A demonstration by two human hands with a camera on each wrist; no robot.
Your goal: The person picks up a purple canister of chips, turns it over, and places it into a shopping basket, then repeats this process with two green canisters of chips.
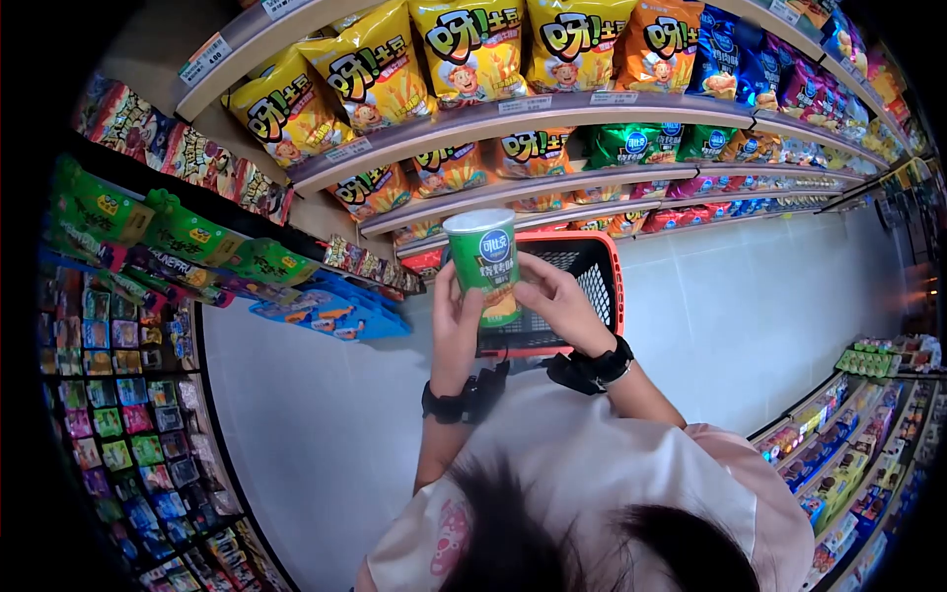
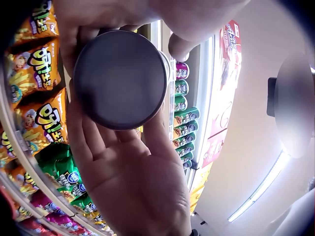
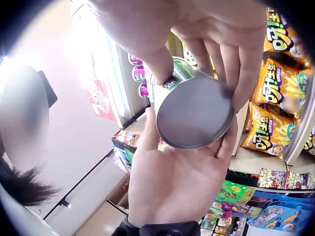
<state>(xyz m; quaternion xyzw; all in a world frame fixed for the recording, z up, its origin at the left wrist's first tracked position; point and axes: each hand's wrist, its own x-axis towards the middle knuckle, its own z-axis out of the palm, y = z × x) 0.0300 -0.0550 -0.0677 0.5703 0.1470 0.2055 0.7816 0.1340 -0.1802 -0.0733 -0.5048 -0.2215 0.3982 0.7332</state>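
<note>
A green chip canister with a blue oval logo is held upright, slightly tilted, in front of the chest. My left hand grips its left side, thumb across the front. From the right, my right hand holds the same canister with its thumb on the label and fingers behind. Both wrist views look at the canister's round grey base, with fingers around its sides. A black shopping basket with an orange-red rim is below and beyond the hands, partly hidden by them.
Shelves of yellow chip bags curve across the front, with green bags lower down. Green snack packs hang at left. More stocked shelves stand at right; pale floor lies between. Several canisters line another shelf.
</note>
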